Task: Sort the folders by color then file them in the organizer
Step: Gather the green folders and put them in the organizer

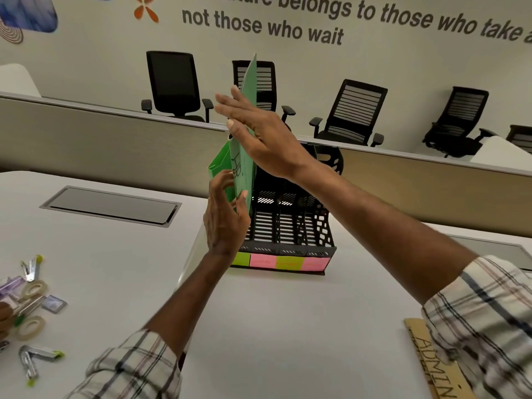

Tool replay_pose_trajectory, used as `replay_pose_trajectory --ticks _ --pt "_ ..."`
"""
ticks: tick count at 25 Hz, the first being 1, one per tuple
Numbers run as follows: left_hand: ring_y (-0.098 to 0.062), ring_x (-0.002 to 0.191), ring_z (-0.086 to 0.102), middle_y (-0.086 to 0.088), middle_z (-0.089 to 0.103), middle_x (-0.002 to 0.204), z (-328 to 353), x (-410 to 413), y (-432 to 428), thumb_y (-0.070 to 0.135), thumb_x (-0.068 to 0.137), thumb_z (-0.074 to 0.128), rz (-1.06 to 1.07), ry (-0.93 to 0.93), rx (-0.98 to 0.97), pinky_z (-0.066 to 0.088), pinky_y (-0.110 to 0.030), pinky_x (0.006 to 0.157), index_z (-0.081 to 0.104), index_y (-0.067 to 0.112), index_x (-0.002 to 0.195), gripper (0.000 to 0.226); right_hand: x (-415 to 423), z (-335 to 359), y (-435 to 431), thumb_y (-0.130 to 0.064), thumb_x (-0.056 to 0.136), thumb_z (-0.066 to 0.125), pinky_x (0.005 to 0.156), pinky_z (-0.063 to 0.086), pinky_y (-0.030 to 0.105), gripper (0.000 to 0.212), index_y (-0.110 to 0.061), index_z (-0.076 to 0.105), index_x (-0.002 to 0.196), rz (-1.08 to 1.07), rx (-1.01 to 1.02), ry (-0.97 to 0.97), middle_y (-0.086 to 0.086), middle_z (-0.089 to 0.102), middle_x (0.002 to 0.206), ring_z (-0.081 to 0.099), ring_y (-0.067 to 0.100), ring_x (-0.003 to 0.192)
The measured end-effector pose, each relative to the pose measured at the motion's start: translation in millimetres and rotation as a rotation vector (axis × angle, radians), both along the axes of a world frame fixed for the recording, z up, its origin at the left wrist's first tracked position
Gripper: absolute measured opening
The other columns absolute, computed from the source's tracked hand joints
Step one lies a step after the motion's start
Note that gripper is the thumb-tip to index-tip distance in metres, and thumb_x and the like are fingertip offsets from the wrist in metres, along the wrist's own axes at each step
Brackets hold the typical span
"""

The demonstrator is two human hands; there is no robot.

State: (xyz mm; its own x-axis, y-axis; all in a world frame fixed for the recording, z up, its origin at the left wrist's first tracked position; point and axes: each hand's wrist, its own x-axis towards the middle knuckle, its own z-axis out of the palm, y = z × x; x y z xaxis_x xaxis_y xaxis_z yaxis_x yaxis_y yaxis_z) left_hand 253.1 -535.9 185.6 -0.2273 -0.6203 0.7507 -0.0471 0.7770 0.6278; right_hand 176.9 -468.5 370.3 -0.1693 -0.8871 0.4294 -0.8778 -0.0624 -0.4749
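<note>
Two hands hold one green folder [244, 171] upright over the organizer [290, 228]. The fingers [227, 103] of the right hand [264, 139] lie almost straight and close together along the upper part of the folder, with the thumb on its near edge, so it is pinched between them. Lower down, the left hand [224, 226] pinches the bottom part, with the thumb [244, 194] on one face and the curled fingers on the other.

The folder hangs over the leftmost slot, tilted a little, and its bottom edge seems just at the mouth of the slot; the left hand hides the exact contact. A brighter green folder [216, 167] already stands in that slot, just beside it. The organizer is on the white table [288, 326], toward the far edge, with green and pink sticky notes [262, 260] on its front.

We judge the step to be lowering this folder next to the other green one. To do it well, we would keep the sheet vertical and guide the bottom edge with the left hand so it does not catch on the divider. The right hand should give way only when the folder is seated.

A brown ADMIN folder [434, 367] lies at the near right edge. Tape rolls [31, 323] and staplers [34, 358] lie at the left edge.
</note>
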Motion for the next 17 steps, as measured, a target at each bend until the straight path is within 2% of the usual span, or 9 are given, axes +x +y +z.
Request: replay_pose_trajectory --ticks 2,5,7,9,12,13,14,16,17 --pt "-0.006 0.104 0.061 -0.008 0.057 0.128 -6.5 -3.7 -5.6 0.006 0.091 0.072 -0.009 -0.038 0.009 0.063 -0.028 0.065 0.030 0.023 0.137 0.064 -4.4 -8.8 -4.0 -0.014 0.106 0.041 0.126 0.016 0.036 0.041 -0.001 0.045 0.145 0.005 0.015 -0.016 0.013 0.035 0.159 0.015 0.022 0.155" --pt "-0.020 0.106 0.068 -0.014 0.057 0.137 -24.7 -5.7 -13.1 0.004 0.089 0.074 -0.057 -0.116 0.013 0.063 -0.034 0.070 0.025 0.025 0.143 0.076 -12.9 -33.0 -7.3 -0.018 0.107 0.040 0.127 0.014 0.037 0.044 -0.002 0.041 0.148 0.006 0.083 0.016 0.012 0.033 0.161 0.012 0.020 0.155" --pt "-0.026 0.112 0.066 -0.015 0.047 0.150 -37.0 -6.4 -17.9 0.002 0.088 0.074 -0.097 -0.179 -0.015 0.059 -0.028 0.072 0.020 0.025 0.151 0.086 -21.7 -50.7 -10.0 -0.022 0.107 0.037 0.127 0.011 0.037 0.048 -0.003 0.035 0.151 0.003 0.138 0.057 0.010 0.026 0.164 0.008 0.019 0.156" --pt "-0.023 0.107 0.065 -0.010 0.038 0.156 -47.0 -7.0 -21.7 0.003 0.091 0.070 -0.107 -0.238 -0.015 0.055 -0.021 0.065 0.014 0.027 0.157 0.091 -30.0 -67.5 -12.9 -0.025 0.108 0.035 0.128 0.007 0.035 0.052 -0.005 0.027 0.156 -0.003 0.179 0.081 0.008 0.015 0.167 0.003 0.017 0.156" --pt "-0.005 0.106 0.054 -0.004 0.029 0.159 -60.5 -4.1 -18.7 0.007 0.096 0.063 -0.091 -0.300 0.034 0.060 -0.027 0.060 0.005 0.033 0.162 0.091 -38.5 -94.4 -15.0 -0.029 0.109 0.032 0.127 0.001 0.032 0.058 -0.007 0.012 0.159 -0.011 0.266 0.075 0.006 -0.001 0.169 -0.005 0.015 0.155" --pt "-0.005 0.116 0.051 -0.004 0.025 0.162 -66.0 -1.7 -16.0 0.007 0.096 0.063 -0.070 -0.310 0.021 0.062 -0.029 0.070 0.005 0.031 0.163 0.092 -40.0 -103.0 -15.2 -0.029 0.109 0.031 0.127 0.001 0.033 0.060 -0.007 0.008 0.159 -0.007 0.288 0.062 0.006 -0.005 0.168 -0.007 0.015 0.155" --pt "-0.010 0.130 0.046 -0.005 0.022 0.164 -71.2 0.2 -13.9 0.007 0.095 0.064 -0.034 -0.316 -0.013 0.060 -0.032 0.087 0.006 0.026 0.163 0.091 -41.1 -110.4 -15.2 -0.028 0.109 0.032 0.128 0.002 0.034 0.061 -0.008 0.004 0.159 -0.001 0.292 0.045 0.006 -0.008 0.168 -0.008 0.015 0.155" --pt "-0.019 0.152 0.024 -0.009 0.015 0.167 -77.3 2.6 -15.0 0.012 0.093 0.067 0.085 -0.319 -0.053 0.035 -0.035 0.118 0.007 0.016 0.163 0.092 -42.2 -120.8 -16.2 -0.027 0.109 0.033 0.128 0.001 0.031 0.064 -0.010 -0.002 0.160 0.011 0.266 0.005 0.005 -0.013 0.168 -0.010 0.013 0.155" --pt "-0.019 0.156 0.015 -0.008 0.010 0.169 -75.7 2.8 -16.6 0.015 0.092 0.067 0.145 -0.307 -0.017 0.025 -0.037 0.123 0.004 0.014 0.163 0.095 -41.8 -123.7 -17.2 -0.027 0.108 0.033 0.127 0.001 0.028 0.066 -0.010 -0.005 0.159 0.014 0.253 -0.012 0.004 -0.015 0.167 -0.010 0.011 0.155"
